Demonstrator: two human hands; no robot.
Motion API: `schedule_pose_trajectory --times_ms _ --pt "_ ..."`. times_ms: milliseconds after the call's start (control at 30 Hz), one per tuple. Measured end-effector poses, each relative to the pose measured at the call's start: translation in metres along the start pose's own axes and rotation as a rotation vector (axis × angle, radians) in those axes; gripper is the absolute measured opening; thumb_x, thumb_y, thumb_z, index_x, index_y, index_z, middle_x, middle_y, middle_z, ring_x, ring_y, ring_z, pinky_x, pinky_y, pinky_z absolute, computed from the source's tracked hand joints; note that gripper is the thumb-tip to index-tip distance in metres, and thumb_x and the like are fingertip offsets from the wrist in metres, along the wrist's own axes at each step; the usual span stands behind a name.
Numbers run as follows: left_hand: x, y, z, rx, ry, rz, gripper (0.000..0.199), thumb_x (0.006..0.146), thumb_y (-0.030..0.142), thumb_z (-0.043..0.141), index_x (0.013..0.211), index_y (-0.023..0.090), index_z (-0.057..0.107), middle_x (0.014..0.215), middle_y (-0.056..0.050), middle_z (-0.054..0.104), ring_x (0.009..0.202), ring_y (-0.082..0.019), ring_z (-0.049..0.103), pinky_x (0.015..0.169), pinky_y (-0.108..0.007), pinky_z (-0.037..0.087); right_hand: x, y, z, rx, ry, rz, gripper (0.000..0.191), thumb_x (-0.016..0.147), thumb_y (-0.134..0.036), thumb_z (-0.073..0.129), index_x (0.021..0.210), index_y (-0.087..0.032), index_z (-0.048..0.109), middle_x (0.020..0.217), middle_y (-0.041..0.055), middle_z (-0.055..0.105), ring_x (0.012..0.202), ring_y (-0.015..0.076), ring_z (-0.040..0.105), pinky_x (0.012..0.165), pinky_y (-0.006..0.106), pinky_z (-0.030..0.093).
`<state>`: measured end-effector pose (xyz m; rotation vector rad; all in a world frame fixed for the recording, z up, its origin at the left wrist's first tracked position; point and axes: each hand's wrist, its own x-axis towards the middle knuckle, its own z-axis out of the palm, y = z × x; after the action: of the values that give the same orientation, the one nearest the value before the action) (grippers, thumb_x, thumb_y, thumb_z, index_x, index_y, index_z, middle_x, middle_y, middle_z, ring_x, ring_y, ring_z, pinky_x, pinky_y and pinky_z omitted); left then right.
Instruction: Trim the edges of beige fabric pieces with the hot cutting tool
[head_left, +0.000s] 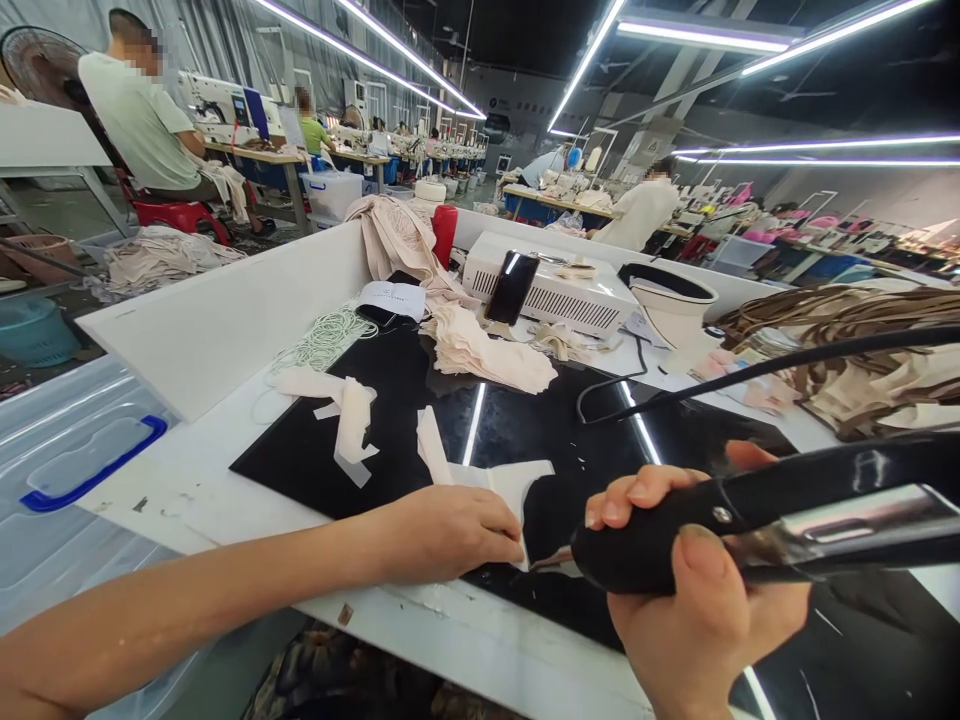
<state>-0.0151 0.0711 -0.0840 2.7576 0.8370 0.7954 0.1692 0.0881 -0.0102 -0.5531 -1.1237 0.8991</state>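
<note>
My right hand [705, 600] is wrapped around a black corded hand tool [645, 545] with a metal lever along its side. The tool's thin metal tip [553, 560] points left and reaches the edge of a pale fabric piece [517, 487] lying on the black glossy board [405, 440]. At that same edge my left hand [450, 535] is closed, its fingers together on the fabric close to the tip; part of the cloth is hidden beneath it. Left of it lie folded pale fabric strips [352, 420], and farther back is a stack of cream fabric pieces [487, 350].
A black cable [787, 365] runs from the right across the table. Behind the board stand a phone [512, 288], a white vented box [592, 300] and a red container [445, 235]. Pale green cord [326, 338] lies left. People sit at sewing machines beyond.
</note>
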Motion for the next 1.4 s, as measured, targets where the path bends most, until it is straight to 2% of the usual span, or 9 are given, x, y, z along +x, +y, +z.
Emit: schedule_pose_trajectory --times_ms 433,633,867,1033,1233,1400 --pt "0.001 0.002 -0.003 -0.035 0.023 -0.011 0.024 0.104 0.005 0.053 0.110 0.015 0.074 0.109 -0.008 0.074 0.103 -0.018 0.068 0.096 -0.026 0.054 -0.002 0.006 0.000 0.001 -0.011 -0.022 0.050 0.084 -0.031 0.079 0.129 -0.029 0.057 0.078 -0.0047 0.066 0.058 0.0133 0.060 0.053 0.031 0.057" --pt "0.000 0.002 -0.004 -0.051 0.016 -0.024 0.025 0.103 0.004 0.054 0.112 0.016 0.074 0.110 -0.008 0.075 0.104 -0.018 0.069 0.094 -0.026 0.055 -0.002 0.005 0.000 -0.027 -0.016 0.014 0.050 0.087 -0.028 0.077 0.132 -0.031 0.056 0.080 -0.0047 0.066 0.060 0.0133 0.062 0.055 0.031 0.058" --pt "0.000 0.002 -0.005 -0.057 0.008 -0.029 0.024 0.104 0.006 0.054 0.114 0.017 0.074 0.110 -0.008 0.074 0.106 -0.018 0.069 0.094 -0.026 0.055 -0.002 0.006 0.002 -0.002 -0.014 -0.007 0.052 0.085 -0.033 0.077 0.132 -0.030 0.057 0.079 -0.0049 0.065 0.058 0.0136 0.061 0.053 0.031 0.057" --pt "0.000 0.001 -0.004 -0.066 -0.012 -0.036 0.026 0.106 0.007 0.051 0.116 0.017 0.073 0.112 -0.008 0.074 0.109 -0.018 0.068 0.098 -0.028 0.055 -0.005 0.006 0.003 -0.031 -0.012 0.013 0.052 0.086 -0.032 0.077 0.133 -0.032 0.056 0.080 -0.0050 0.065 0.060 0.0141 0.061 0.055 0.032 0.057" --pt "-0.002 0.000 -0.006 -0.115 -0.009 -0.052 0.033 0.104 0.003 0.047 0.128 0.016 0.066 0.122 -0.009 0.073 0.118 -0.020 0.066 0.103 -0.030 0.054 -0.006 0.005 0.002 -0.049 -0.012 0.027 0.050 0.088 -0.030 0.076 0.134 -0.032 0.055 0.082 -0.0045 0.065 0.062 0.0141 0.062 0.057 0.033 0.057" --pt "-0.004 -0.002 -0.007 -0.091 -0.026 -0.046 0.036 0.100 -0.002 0.048 0.126 0.015 0.066 0.121 -0.009 0.073 0.118 -0.021 0.066 0.104 -0.032 0.054 -0.011 0.002 -0.002 -0.056 -0.028 0.031 0.053 0.088 -0.030 0.076 0.136 -0.032 0.054 0.082 -0.0043 0.064 0.062 0.0142 0.062 0.057 0.033 0.056"
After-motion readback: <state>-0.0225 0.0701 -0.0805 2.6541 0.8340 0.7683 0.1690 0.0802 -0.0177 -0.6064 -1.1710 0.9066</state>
